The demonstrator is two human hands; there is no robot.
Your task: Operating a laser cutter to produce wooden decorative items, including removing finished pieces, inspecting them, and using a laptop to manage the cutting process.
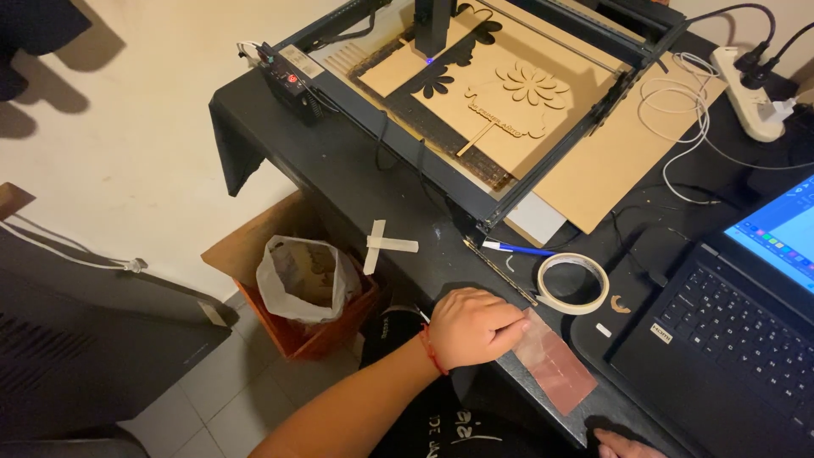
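My left hand [475, 326] lies curled at the near edge of the black table [339, 161], a red cord around its wrist. Its fingertips press on the upper end of a reddish-brown sheet [561, 371], which rests on a grey slab [532, 388] at the table edge. Whatever may be under the fingers is hidden. Only the fingertips of my right hand [623, 444] show at the bottom edge, near the slab's lower corner. A roll of masking tape [543, 280] lies flat just beyond the sheet.
A laser cutter frame [475, 197] holds a flower-cut wood board [517, 93]. A blue pen [519, 248], a cross of tape strips [378, 245] and a wooden crescent [621, 304] lie nearby. An open laptop [729, 339] sits right, a power strip [746, 93] beyond. A bagged bin [297, 280] stands below.
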